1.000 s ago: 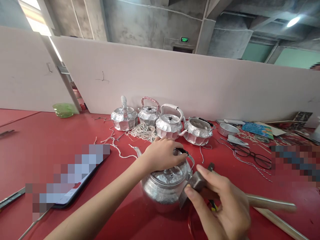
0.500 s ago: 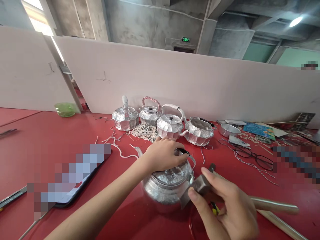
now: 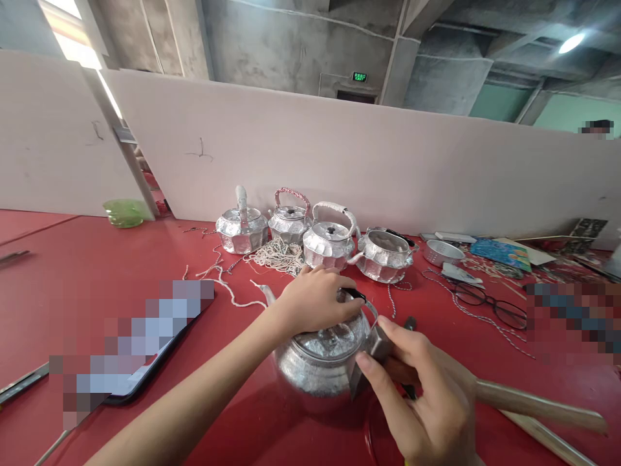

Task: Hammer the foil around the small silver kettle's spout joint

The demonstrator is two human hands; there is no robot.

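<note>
A shiny embossed metal kettle (image 3: 317,366) stands on the red table (image 3: 97,272) in front of me. My left hand (image 3: 313,299) lies on its lid with fingers curled over the top and the handle, pressing it down. My right hand (image 3: 427,401) is wrapped round a hammer close to its grey metal head (image 3: 372,353), and the head touches the kettle's right side. The wooden hammer handle (image 3: 538,401) sticks out to the right.
Several finished silver kettles (image 3: 330,243) stand in a row by the white partition, with a heap of cord (image 3: 279,255) in front. Eyeglasses (image 3: 490,304), a small metal bowl (image 3: 441,251) and papers lie right. A phone (image 3: 140,343) lies left, a green dish (image 3: 123,212) far left.
My right hand has brought the hammer head in against the kettle's right side and the handle has swung slightly. My left hand stays on the lid.
</note>
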